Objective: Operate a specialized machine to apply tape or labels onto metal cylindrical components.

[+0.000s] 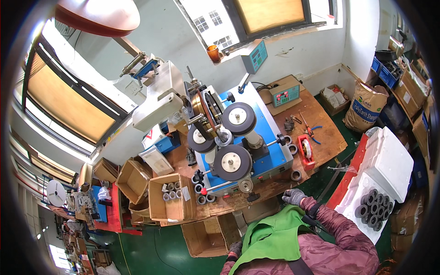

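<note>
My right hand [294, 197], in a grey knitted glove, is closed just off the front edge of the workbench [327, 142]. Whatever its fingers may hold cannot be made out. Low down, my left hand [236, 249], also gloved, is beside an open cardboard box [195, 238]; its fingers are mostly hidden. Ahead stands a blue-topped winding machine [270, 133] with three black rollers [233, 162] and a grey ring [223, 137] among them. Several loose grey rings [296, 175] lie on the bench around the machine.
A red tape dispenser [306, 151], pliers [310, 129] and a digital control box [286, 95] are on the right of the bench. Left, a carton [172, 208] contains several rings. Far right, a white foam box [350, 197] bears stacked dark rings [375, 208].
</note>
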The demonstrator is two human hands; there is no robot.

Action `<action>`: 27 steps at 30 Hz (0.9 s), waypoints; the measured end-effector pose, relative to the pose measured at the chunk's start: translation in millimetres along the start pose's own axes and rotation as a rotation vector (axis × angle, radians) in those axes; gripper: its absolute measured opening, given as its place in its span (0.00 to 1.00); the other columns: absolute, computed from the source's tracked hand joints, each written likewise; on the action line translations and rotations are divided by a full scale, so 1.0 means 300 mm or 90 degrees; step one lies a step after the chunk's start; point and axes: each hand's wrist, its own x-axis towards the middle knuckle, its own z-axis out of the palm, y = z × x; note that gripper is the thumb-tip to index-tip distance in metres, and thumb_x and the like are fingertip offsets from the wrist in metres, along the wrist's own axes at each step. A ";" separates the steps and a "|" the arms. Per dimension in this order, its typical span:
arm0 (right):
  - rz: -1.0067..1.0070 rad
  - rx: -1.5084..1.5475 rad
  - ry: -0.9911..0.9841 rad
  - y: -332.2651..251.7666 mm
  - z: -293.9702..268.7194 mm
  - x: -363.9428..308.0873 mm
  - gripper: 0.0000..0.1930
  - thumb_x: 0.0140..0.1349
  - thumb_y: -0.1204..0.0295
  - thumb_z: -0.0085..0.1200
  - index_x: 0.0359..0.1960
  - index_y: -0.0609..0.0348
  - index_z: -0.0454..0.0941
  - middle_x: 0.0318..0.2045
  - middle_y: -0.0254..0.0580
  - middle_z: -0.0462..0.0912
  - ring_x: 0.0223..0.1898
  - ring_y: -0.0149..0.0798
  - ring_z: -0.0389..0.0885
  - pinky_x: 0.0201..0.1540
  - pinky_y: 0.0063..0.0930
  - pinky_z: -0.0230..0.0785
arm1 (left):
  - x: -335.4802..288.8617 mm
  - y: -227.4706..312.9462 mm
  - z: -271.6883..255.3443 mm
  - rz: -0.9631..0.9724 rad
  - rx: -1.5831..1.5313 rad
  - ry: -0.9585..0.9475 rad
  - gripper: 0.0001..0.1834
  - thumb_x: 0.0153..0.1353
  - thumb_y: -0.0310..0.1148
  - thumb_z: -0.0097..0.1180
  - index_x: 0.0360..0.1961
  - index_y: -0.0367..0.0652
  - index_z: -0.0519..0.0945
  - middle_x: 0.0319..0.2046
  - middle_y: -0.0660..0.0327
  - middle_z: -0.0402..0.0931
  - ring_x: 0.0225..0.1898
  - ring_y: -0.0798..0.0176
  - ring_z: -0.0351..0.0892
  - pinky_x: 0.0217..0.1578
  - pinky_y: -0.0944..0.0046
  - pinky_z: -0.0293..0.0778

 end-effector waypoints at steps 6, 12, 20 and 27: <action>0.025 -0.007 0.017 0.043 0.012 0.011 0.15 0.53 0.57 0.50 0.34 0.55 0.77 0.29 0.46 0.80 0.34 0.47 0.78 0.39 0.36 0.68 | -0.053 0.167 -0.195 -0.124 -0.322 -0.018 0.17 0.53 0.43 0.43 0.37 0.47 0.78 0.42 0.53 0.74 0.46 0.50 0.72 0.47 0.58 0.67; -0.008 -0.001 0.005 -0.002 0.018 0.015 0.15 0.53 0.58 0.51 0.32 0.57 0.77 0.27 0.46 0.80 0.32 0.47 0.78 0.37 0.36 0.68 | -0.133 0.199 -0.287 -0.088 -0.199 -0.014 0.17 0.52 0.44 0.43 0.36 0.48 0.79 0.41 0.53 0.75 0.45 0.49 0.72 0.46 0.57 0.67; -0.010 -0.018 0.007 -0.001 0.022 0.008 0.15 0.53 0.58 0.51 0.31 0.57 0.77 0.25 0.45 0.80 0.31 0.46 0.78 0.36 0.37 0.68 | -0.098 0.174 -0.257 -0.007 -0.018 -0.042 0.13 0.51 0.40 0.47 0.36 0.51 0.78 0.41 0.52 0.75 0.45 0.48 0.72 0.45 0.54 0.68; -0.018 -0.042 0.004 -0.038 0.020 0.018 0.13 0.53 0.60 0.50 0.32 0.56 0.77 0.26 0.44 0.80 0.32 0.45 0.78 0.37 0.35 0.69 | -0.074 0.078 -0.130 -0.118 -0.374 0.033 0.13 0.51 0.39 0.46 0.37 0.51 0.77 0.42 0.52 0.74 0.46 0.49 0.72 0.45 0.55 0.68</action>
